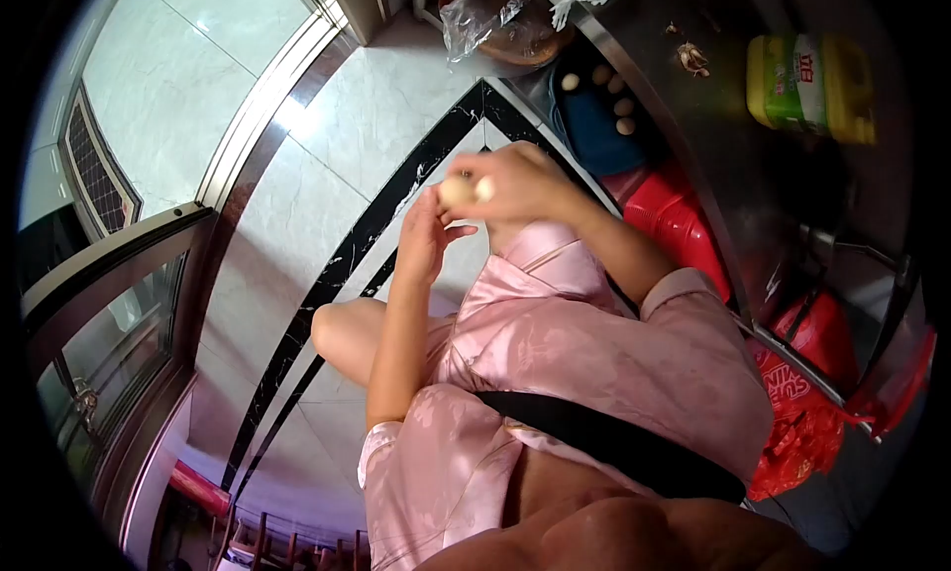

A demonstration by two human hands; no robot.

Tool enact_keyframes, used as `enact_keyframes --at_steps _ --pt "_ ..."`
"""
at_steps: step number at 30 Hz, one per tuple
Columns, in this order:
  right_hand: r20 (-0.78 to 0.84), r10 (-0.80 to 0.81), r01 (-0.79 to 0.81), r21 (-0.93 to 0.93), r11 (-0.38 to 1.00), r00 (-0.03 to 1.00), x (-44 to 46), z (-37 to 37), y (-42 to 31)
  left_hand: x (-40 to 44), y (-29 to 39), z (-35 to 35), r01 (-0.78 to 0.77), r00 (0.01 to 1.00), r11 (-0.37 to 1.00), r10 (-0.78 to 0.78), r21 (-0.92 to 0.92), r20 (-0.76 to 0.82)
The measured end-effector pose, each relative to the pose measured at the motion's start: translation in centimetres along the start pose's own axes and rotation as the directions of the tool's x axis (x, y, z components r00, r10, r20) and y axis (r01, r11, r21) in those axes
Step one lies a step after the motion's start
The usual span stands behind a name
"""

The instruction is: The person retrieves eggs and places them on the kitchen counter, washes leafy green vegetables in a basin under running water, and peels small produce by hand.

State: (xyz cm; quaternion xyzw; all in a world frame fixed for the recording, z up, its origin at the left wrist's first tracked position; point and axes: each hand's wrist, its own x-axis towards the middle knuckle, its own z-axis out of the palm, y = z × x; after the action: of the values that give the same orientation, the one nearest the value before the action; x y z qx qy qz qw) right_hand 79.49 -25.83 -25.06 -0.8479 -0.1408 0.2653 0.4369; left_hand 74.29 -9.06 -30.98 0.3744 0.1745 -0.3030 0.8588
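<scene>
Close together in front of my pink-clad lap, both hands are around a pale yellow, round thing. Its kind is not clear from here. My left hand pinches it from the left with the fingertips, the thumb pointing right. Fingers of my right hand curl over it from the right and are slightly blurred. A second whitish patch shows between the right fingers; I cannot tell whether it is a separate piece. Beyond my right hand, a blue container holds several egg-sized round things, pale and brownish.
A red plastic basin sits right of my right arm, near red bags. A yellow jug lies on the dark counter. A glass door stands on the left. Clear plastic lies at the top.
</scene>
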Motion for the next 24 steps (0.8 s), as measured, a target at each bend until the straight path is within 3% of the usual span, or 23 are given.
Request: enact_keyframes --at_steps 1,3,6,9,11,13,16,19,24 --pt "-0.005 -0.113 0.113 -0.030 0.993 0.994 0.7 2.6 0.7 -0.4 0.3 -0.2 -0.031 0.999 0.999 0.030 -0.027 -0.039" --pt "0.045 -0.212 0.216 -0.131 0.968 0.976 1.4 4.4 -1.3 -0.8 0.3 -2.0 -0.089 0.991 0.992 0.096 0.087 -0.089" --pt "0.062 -0.196 0.205 -0.194 0.959 0.979 2.1 7.1 -1.3 -2.0 0.5 -3.2 -0.121 0.980 0.991 0.129 0.062 -0.150" --pt "0.116 -0.154 0.168 -0.119 0.979 0.981 2.0 7.5 -2.3 -2.5 -0.1 -5.0 -0.155 0.971 0.988 0.153 0.004 -0.184" --pt "0.078 -0.136 0.118 0.200 0.973 0.988 1.8 7.3 -2.1 -2.6 -0.5 -5.6 -0.151 0.975 0.986 0.137 -0.073 -0.174" --pt "0.081 -0.209 0.189 0.203 0.961 0.975 2.0 7.4 -1.0 -2.8 -0.4 -5.4 -0.122 0.974 0.987 0.098 -0.108 -0.205" --pt "-0.053 -0.197 0.202 0.117 0.972 0.979 2.4 7.3 -0.3 -2.5 -1.5 -6.5 -0.093 0.992 0.991 0.084 -0.091 -0.098" --pt "-0.023 -0.104 0.105 0.100 0.989 0.994 2.3 7.3 -0.9 -3.2 -1.4 -5.8 -0.034 0.998 0.977 0.023 -0.212 -0.055" --pt "-0.083 -0.181 0.184 0.024 0.983 0.980 2.0 7.9 -2.0 -3.3 -1.9 -5.9 -0.003 1.000 0.961 0.006 -0.276 0.011"
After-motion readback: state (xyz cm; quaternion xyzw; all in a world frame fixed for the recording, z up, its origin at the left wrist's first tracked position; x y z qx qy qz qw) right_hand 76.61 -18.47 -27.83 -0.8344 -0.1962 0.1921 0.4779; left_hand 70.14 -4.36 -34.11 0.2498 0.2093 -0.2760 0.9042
